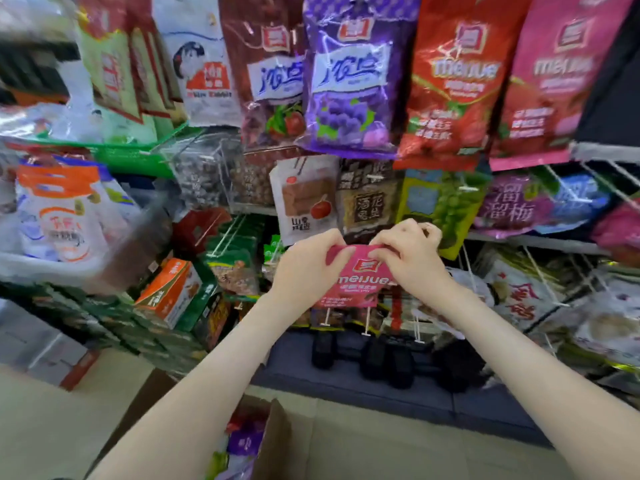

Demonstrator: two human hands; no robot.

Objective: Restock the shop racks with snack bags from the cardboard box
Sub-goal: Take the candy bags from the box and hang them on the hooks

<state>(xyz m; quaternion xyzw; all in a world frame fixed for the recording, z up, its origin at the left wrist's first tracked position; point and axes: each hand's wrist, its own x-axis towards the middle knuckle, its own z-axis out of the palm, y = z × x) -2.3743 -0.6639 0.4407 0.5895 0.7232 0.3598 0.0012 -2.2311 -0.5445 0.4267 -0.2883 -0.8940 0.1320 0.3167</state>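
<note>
Shop aisle, wire racks (540, 242) crowded with snack packets on pegs; view blurred at the left edge. Far left: white bags with orange bands (65, 209) stacked on a shelf, and below them an orange carton (169, 292) lying tilted on green packs. Bottom centre-left: cardboard box (277, 445) on the floor under the forearms, flaps open, purple and other packets visible inside, so apparently more stock to hang. Centre: left hand (304, 263) pinches the upper left corner of a pink meijue bag (353, 280), thumb on the front. Bag is upright, label toward the wearer, in front of the middle tier and above white peg ends (367, 332). Right hand (407, 256) pinches the upper right corner, fingers curled over the top edge. Two-handed hold at the header is probably to stretch it flat and find the hang hole; the hole itself is not visible. Upper right: red meijue bags (450, 81), then matching pink meijue bags on the top row (557, 81), likely the destination, well above the present hold.
</note>
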